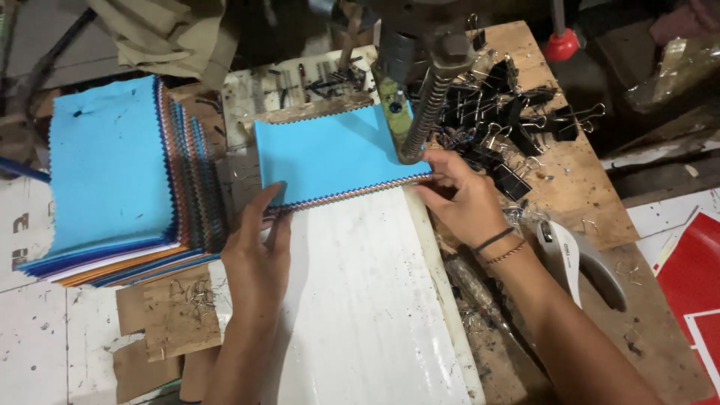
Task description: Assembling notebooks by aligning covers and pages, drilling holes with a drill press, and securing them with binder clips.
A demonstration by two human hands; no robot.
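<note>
A small stack of fabric swatches with a light blue top sheet [330, 154] and zigzag-cut edges lies on a white board [360, 300], its right end under a metal press screw [424, 112]. My left hand [259, 251] holds the stack's near left corner, thumb on top. At the stack's near right corner my right hand [461, 195] pinches the edge just below the screw. Bracelets ring the right wrist.
A taller pile of swatches with a blue top [112, 172] sits at the left. A heap of black binder clips [517, 120] covers the wooden bench at the right. A white stapler-like tool [577, 262] lies near my right forearm. Cardboard scraps [172, 315] lie at lower left.
</note>
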